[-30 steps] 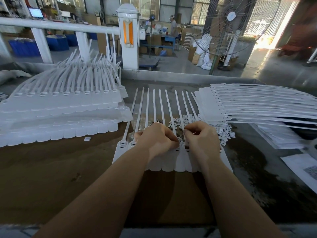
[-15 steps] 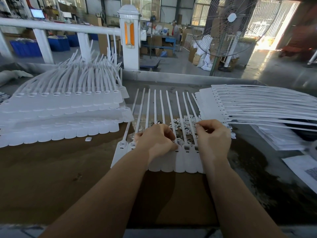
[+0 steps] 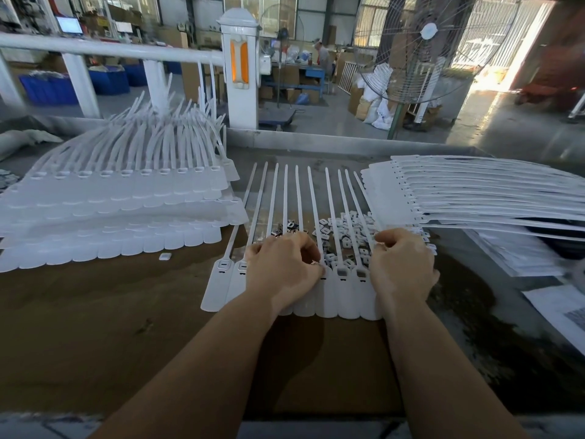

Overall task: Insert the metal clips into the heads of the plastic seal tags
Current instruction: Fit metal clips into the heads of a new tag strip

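Observation:
A row of white plastic seal tags [image 3: 345, 299] lies flat on the brown table, heads near me and tails pointing away. Two heads [image 3: 342, 272] between my hands show grey metal in their slots. Beyond the heads sits a pile of small metal clips and white pieces [image 3: 343, 234]. My left hand [image 3: 285, 269] rests on the middle tags with curled fingers, pinching a small clip at its fingertips. My right hand [image 3: 403, 264] covers the row's right end, its fingers curled at the pile's right edge on a small piece. The heads under both hands are hidden.
A tall layered stack of tags [image 3: 110, 198] fills the left of the table, with a loose white piece [image 3: 164, 256] in front of it. Another fanned stack [image 3: 459, 191] lies at the right, above printed papers [image 3: 563, 308]. A raised metal edge [image 3: 316, 139] and a white railing [image 3: 110, 50] stand behind.
My right hand has left the tag heads beside my left hand and moved right and away to the pile's edge. My left hand has stayed on the middle tags.

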Available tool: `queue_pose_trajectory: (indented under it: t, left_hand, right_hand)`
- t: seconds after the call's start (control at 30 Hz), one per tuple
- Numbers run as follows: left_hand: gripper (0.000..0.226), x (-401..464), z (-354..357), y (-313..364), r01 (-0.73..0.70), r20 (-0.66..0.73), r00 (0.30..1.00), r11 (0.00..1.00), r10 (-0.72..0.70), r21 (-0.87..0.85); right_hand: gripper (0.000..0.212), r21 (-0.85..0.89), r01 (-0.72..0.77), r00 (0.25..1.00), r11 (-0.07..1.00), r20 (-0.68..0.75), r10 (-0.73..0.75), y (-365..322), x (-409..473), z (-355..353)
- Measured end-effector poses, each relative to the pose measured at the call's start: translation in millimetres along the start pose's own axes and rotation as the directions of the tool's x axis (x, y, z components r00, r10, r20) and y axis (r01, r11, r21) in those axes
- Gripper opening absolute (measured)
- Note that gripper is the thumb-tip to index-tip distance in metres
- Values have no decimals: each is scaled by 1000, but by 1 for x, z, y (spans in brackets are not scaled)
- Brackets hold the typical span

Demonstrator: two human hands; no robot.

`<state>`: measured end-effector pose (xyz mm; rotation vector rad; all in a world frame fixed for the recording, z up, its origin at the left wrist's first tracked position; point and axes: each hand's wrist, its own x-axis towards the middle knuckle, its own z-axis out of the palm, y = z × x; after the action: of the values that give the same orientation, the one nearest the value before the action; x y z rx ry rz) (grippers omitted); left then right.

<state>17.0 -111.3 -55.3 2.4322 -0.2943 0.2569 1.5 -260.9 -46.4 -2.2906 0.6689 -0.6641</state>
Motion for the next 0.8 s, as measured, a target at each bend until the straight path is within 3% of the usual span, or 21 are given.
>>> queue_pose_trajectory:
  t: [0.2, 0.4, 0.6, 0.8]
  left_hand:
    - [15, 0, 2, 0, -9, -23, 1000, 1000, 10, 9]
    - [15, 0, 3, 0, -8, -30, 999, 1000, 9, 22]
    - [14, 0, 3, 0, -17, -33, 999, 999, 18, 34]
    - [12, 0, 2, 0, -17, -23, 1000, 999, 18, 33]
  right_hand:
    - [25, -174, 158, 986, 972, 80, -146, -2, -4, 4]
    - [26, -180, 312, 946, 933, 147, -288, -4, -5, 4]
    - [29, -320, 345, 933, 883, 220, -285, -7, -6, 7]
    - [22, -279, 335, 937, 900, 194, -289, -7, -6, 8]
